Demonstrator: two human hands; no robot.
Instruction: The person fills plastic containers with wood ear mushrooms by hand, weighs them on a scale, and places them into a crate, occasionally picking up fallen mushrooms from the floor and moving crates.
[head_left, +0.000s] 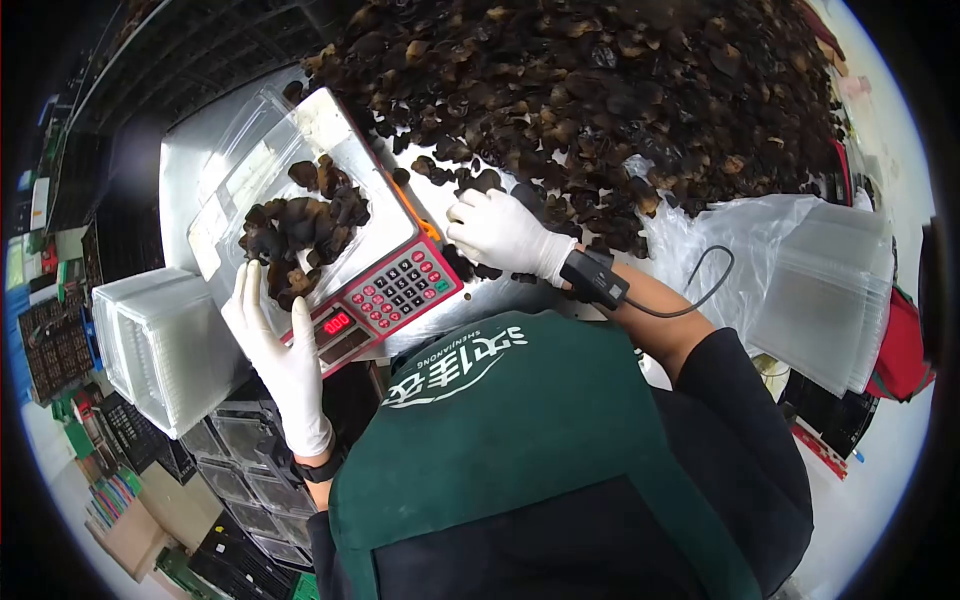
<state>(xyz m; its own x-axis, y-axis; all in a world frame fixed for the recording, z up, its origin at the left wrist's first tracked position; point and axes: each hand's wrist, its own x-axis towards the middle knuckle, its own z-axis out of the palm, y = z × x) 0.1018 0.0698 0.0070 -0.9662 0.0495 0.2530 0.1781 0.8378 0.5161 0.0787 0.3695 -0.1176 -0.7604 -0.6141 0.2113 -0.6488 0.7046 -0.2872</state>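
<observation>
My left hand, in a white glove, is at the near left edge of a red-rimmed digital scale. Its fingers and thumb are spread beside a pile of dark wood ear mushrooms. That pile lies on the scale's platform, seemingly in a clear plastic box, though its edges are hard to make out. Red digits glow on the scale's display. To the right of the scale, my gloved right hand has its fingers curled down at loose mushrooms; anything inside them is hidden.
A large heap of wood ear mushrooms covers the back of the metal table. Stacked clear boxes stand at the left. More clear plastic trays and a plastic bag are at the right. Black crates are below the table's left side.
</observation>
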